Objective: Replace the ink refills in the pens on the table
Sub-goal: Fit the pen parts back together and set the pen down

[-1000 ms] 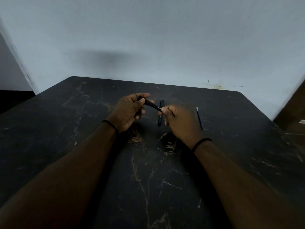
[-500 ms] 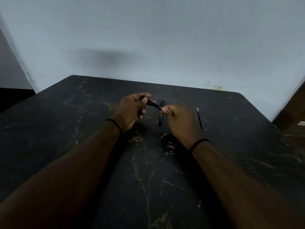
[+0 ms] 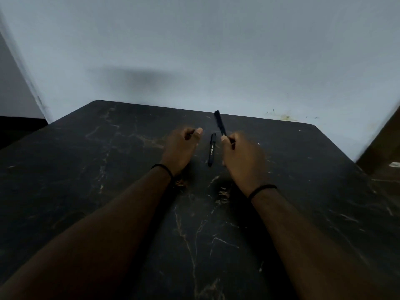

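My right hand (image 3: 242,156) grips a black pen (image 3: 219,123) by its lower end. The pen sticks up and away from me over the table's far part. My left hand (image 3: 183,146) hovers apart from it to the left, blurred, with its fingers curled in and its thumb forward. Whether the left hand holds something small I cannot tell. A second black pen (image 3: 212,149) with pale print lies lengthwise on the black marbled table (image 3: 108,169) between my hands. The thin refill seen earlier is hidden behind my right hand.
A pale wall (image 3: 194,50) rises right behind the table's far edge. A brown surface (image 3: 385,148) sits past the table's right edge. Both wrists wear thin black bands.
My hands have separated. The pen held between both hands is now in my right hand alone, swung from lying across to pointing up and away. My left hand has let go of it.
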